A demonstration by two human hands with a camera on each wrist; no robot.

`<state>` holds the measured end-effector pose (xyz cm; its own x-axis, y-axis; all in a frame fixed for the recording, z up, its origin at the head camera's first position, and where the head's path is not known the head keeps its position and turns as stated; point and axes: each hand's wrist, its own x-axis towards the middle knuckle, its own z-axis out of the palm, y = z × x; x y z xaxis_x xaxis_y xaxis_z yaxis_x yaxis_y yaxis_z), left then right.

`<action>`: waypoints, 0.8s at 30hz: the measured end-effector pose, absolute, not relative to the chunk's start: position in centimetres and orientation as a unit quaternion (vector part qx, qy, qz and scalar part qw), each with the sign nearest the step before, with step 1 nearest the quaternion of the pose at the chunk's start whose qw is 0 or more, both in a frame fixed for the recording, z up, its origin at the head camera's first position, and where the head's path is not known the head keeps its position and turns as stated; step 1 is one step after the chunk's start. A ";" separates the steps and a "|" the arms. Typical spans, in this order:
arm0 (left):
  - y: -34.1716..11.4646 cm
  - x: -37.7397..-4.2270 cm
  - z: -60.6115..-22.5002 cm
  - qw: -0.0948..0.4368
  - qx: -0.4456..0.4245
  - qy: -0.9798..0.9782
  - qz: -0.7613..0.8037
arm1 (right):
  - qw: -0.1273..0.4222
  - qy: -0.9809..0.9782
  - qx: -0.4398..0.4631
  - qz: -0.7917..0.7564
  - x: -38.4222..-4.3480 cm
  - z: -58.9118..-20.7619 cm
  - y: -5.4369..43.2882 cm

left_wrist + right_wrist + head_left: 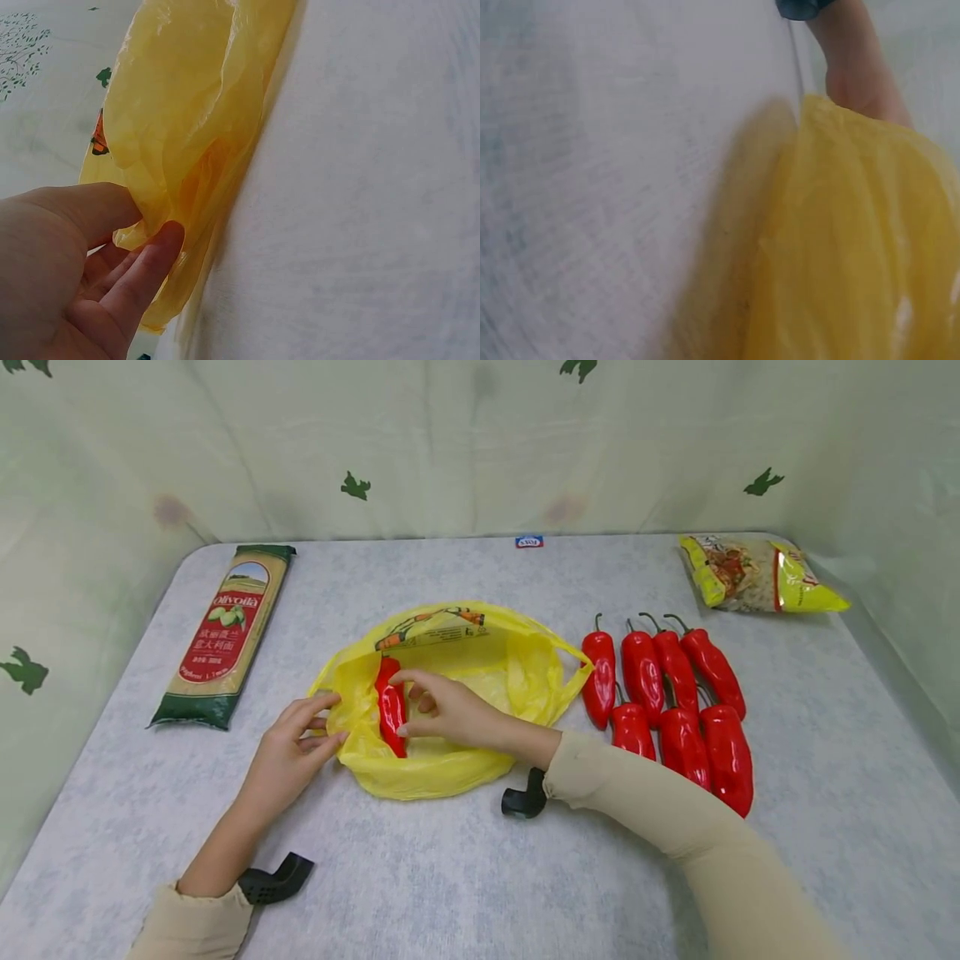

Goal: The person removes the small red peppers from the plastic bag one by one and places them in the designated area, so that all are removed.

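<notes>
A yellow plastic bag (427, 781) lies with its mouth spread wide, and a red pepper (391, 708) rests inside at its left. My left hand (294, 745) holds the bag's left edge; in the left wrist view, the plastic runs between the thumb and fingers of that hand (112, 277). Over the bag's mouth, my right hand (453, 710) has thumb and index finger spread apart beside the pepper. Its fingertips are close to the pepper's right side; whether they touch it, I cannot tell. In the right wrist view the bag (855, 247) hides the right hand.
Several red peppers (682, 743) lie in two rows right of the bag, partly behind my right sleeve (645, 802). A pasta packet (225, 635) lies at the left. At the back right is a yellow food packet (757, 575); a small blue label (529, 542) sits at the back edge.
</notes>
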<state>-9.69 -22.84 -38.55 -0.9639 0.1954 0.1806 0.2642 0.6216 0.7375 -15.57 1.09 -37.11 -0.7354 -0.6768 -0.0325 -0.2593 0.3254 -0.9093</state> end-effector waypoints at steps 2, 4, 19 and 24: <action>-22.8 -9.7 -38.5 0.042 -0.128 -0.900 -0.414 | 0.211 0.787 -0.298 -0.498 -15.8 -37.4 0.8; -22.8 -9.7 -38.4 0.041 -0.129 -0.901 -0.413 | 0.212 0.789 -0.298 -0.493 -16.0 -37.7 0.6; -22.8 -9.6 -38.4 0.041 -0.131 -0.900 -0.414 | 0.197 0.851 -0.302 -0.382 -16.4 -37.5 -0.8; -22.7 -9.6 -38.5 0.040 -0.129 -0.901 -0.413 | 0.197 0.847 -0.285 -0.403 -16.5 -37.6 -0.8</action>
